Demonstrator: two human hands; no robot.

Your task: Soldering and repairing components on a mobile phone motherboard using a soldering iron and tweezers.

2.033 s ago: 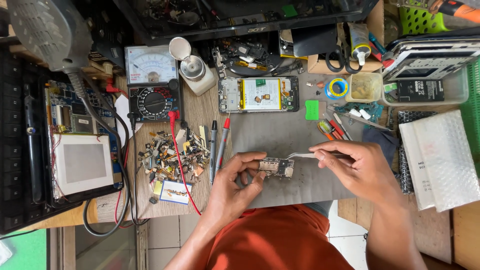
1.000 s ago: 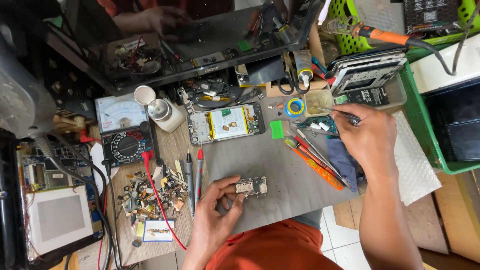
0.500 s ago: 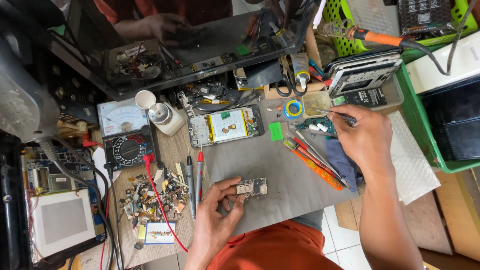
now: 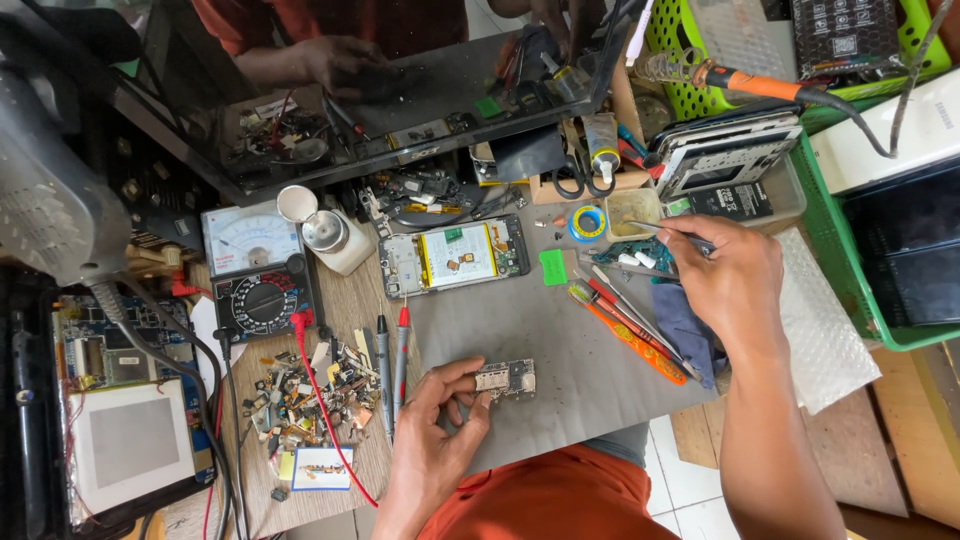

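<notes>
My left hand (image 4: 437, 432) pinches a small circuit board (image 4: 506, 379) and holds it down on the grey work mat (image 4: 560, 340). My right hand (image 4: 728, 278) is stretched out to the right side of the mat and grips thin metal tweezers (image 4: 662, 229), whose tips point left over a small square tray (image 4: 634, 209). An opened phone (image 4: 455, 255) with its yellow battery exposed lies at the far edge of the mat, between the two hands.
An analog multimeter (image 4: 258, 270) with red and black probes (image 4: 392, 350) sits left, beside a heap of small parts (image 4: 305, 390). An orange toothbrush (image 4: 625, 330), a blue tape roll (image 4: 587, 222), a soldering iron (image 4: 745, 82), green baskets (image 4: 850, 270) and a tablet (image 4: 125, 440) surround the mat.
My right hand left the board and reached to the upper right with the tweezers, settling over the small tray. My left hand kept hold of the board. The view shifted.
</notes>
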